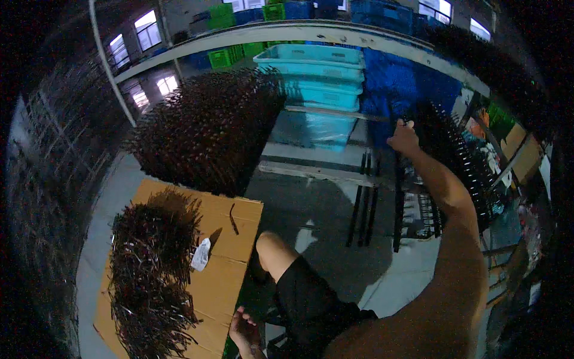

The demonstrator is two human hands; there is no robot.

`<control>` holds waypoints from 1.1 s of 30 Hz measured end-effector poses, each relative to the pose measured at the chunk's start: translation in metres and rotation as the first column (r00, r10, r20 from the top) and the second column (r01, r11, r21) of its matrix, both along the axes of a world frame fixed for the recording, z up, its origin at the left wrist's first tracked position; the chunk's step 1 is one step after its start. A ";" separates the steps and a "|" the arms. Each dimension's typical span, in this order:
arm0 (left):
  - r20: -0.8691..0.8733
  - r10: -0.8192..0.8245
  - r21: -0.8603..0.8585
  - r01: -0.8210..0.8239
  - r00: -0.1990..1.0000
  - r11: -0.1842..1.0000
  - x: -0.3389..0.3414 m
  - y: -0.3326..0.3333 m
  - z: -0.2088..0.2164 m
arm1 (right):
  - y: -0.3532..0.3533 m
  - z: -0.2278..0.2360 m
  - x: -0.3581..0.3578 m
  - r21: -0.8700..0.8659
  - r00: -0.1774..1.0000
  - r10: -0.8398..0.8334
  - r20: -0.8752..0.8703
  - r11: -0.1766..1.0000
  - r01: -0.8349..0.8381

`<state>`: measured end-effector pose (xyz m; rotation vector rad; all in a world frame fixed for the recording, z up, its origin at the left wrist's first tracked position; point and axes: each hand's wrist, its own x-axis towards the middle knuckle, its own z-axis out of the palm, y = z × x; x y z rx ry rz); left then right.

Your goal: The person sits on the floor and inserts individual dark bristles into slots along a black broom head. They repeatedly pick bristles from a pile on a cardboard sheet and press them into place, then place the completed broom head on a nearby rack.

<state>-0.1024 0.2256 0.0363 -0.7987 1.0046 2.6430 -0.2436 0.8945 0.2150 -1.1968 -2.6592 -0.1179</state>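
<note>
Head view, turquoise crates [323, 75], cardboard [230, 251], outstretched right hand [405, 139]

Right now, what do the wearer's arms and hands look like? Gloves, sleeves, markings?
Right hand: bare, no glove. Right arm: no sleeve on the part in view, no cable or plain marking. Left hand: also ungloved; most of that arm is out of view. Too dim to rule out small rings.
</note>
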 end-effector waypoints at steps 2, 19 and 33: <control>-0.060 0.002 -0.055 -0.005 0.998 0.998 0.001 0.014 0.026 | -0.049 0.031 0.011 0.026 0.976 0.199 -0.092 0.980 -0.198; -0.402 0.668 -0.809 -0.585 0.626 0.061 0.136 -0.171 0.005 | -0.643 -0.070 0.042 0.007 -0.826 0.513 0.232 -0.850 -0.526; -0.027 0.762 -0.992 -0.113 0.647 0.060 0.148 -0.239 -0.032 | -0.751 -0.184 0.025 -0.145 -0.876 0.416 -0.244 -0.909 -0.391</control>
